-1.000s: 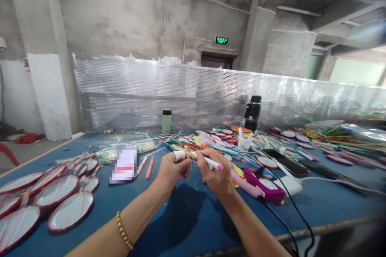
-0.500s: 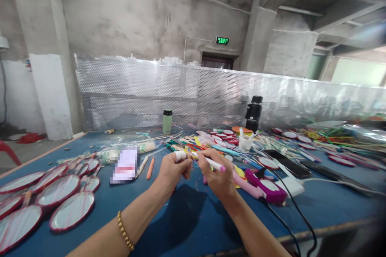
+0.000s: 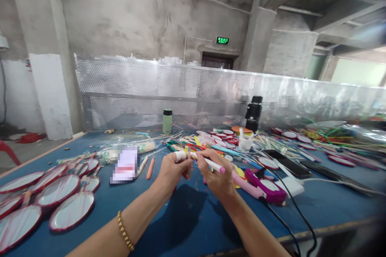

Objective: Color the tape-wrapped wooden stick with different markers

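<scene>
My left hand [image 3: 171, 170] is closed around a thin wooden stick [image 3: 189, 160] held upright, with white tape wrapped on its forefinger. My right hand [image 3: 215, 174] is closed on a white pen with a pink cap [image 3: 211, 164], its tip meeting the stick between the two hands. Both hands hover just above the blue table [image 3: 187, 217] near its middle. A gold bracelet sits on my left wrist.
Several round red-rimmed mirrors [image 3: 70, 210] lie at the left. A pink and purple glue gun [image 3: 265, 190] with a black cord rests right of my hands. Sticks, small discs, a white cup [image 3: 244, 142], a green flask [image 3: 167, 121], a black flask [image 3: 253, 113] and phones [image 3: 288, 163] crowd the far side.
Hardly anything differs: both hands stay together over the table, with only slight shifts of the fingers on the stick and pen.
</scene>
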`<state>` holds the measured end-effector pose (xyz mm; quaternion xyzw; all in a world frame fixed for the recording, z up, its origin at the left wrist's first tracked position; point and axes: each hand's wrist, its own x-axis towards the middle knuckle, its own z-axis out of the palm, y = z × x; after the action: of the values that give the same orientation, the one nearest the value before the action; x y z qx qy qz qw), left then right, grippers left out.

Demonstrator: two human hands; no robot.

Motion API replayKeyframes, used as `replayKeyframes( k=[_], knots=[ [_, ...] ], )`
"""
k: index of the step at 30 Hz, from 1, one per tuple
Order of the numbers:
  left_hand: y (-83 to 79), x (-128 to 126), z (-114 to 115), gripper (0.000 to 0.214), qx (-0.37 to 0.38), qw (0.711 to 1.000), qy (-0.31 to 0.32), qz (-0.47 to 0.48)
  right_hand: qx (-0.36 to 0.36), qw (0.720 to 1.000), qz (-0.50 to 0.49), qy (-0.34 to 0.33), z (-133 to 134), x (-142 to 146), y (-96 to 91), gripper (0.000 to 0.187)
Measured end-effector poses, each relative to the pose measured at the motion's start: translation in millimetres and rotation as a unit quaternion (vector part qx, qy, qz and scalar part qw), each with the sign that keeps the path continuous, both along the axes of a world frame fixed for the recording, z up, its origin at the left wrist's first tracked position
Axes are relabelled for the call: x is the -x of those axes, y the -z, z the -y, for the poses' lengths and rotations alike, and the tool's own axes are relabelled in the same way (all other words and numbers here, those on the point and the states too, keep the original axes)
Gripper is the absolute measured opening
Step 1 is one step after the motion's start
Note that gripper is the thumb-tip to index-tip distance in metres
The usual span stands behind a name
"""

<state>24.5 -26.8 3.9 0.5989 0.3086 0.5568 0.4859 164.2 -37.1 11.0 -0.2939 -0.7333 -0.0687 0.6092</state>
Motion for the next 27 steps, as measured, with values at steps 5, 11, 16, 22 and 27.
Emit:
replayKeyframes(
  k=[5,11,16,22,27],
  knots=[
    [0.1,0.2,-0.4,0.019,-0.001,1.000,-0.004,-0.001,0.001,1.000,0.005,-0.012,-0.6,0.5,0.5,0.012],
    [0.5,0.6,-0.2,0.021,-0.003,1.000,-0.006,-0.004,0.007,1.000,0.014,-0.015,-0.6,0.5,1.3,0.012],
    [0.1,0.4,0.3,0.023,-0.006,1.000,-0.004,-0.007,0.008,1.000,0.018,-0.016,-0.6,0.7,0.7,0.013],
    [0.4,0.1,0.4,0.023,-0.008,1.000,-0.004,-0.008,0.016,1.000,0.020,-0.006,-1.0,0.6,0.6,0.014],
    [1.2,0.4,-1.4,0.023,-0.007,1.000,-0.006,-0.009,0.025,1.000,0.016,-0.008,-0.2,0.3,0.7,0.015]
  ],
)
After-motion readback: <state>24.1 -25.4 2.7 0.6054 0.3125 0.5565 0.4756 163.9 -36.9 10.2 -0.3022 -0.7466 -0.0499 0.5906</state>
